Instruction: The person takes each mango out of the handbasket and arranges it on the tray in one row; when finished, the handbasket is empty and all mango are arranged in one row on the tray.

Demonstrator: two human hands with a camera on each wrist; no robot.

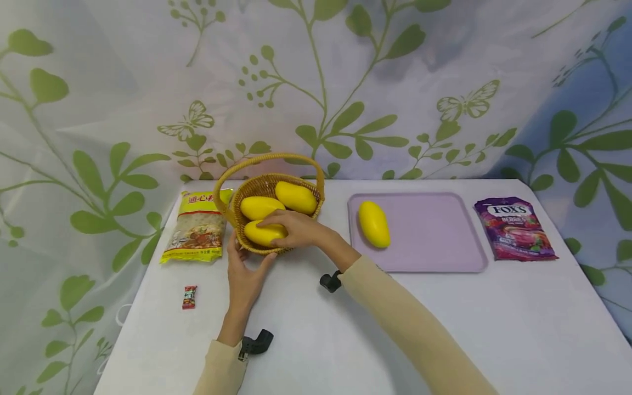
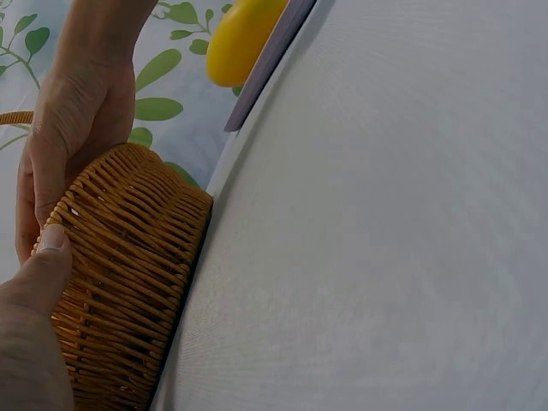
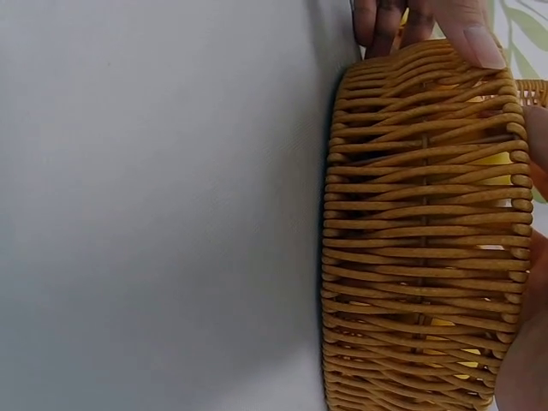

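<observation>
White counter point(image 1: 306, 340); lilac tray point(image 1: 429, 230) on it, lone mango point(image 1: 374, 224) near its left end; wicker basket point(image 1: 261, 185) left of the tray, three mangoes point(image 1: 296, 197) inside; left hand point(image 1: 245, 280), grip part-closed, holds the basket's near side; right hand point(image 1: 298, 227), grip curled to mango width, holds the nearest mango point(image 1: 259, 234), within the basket; red sweet point(image 1: 189, 297) at left.

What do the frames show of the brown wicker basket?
The rounded brown woven-wicker basket stands upright on the white tabletop, left of the lilac rectangular tray. Its strands leave small gaps; a wrapped arched handle rises from it. Three oval yellow fruits lie inside. The left hand grips its near-left side, thumb at the rim; the right hand holds the nearest fruit.
</observation>
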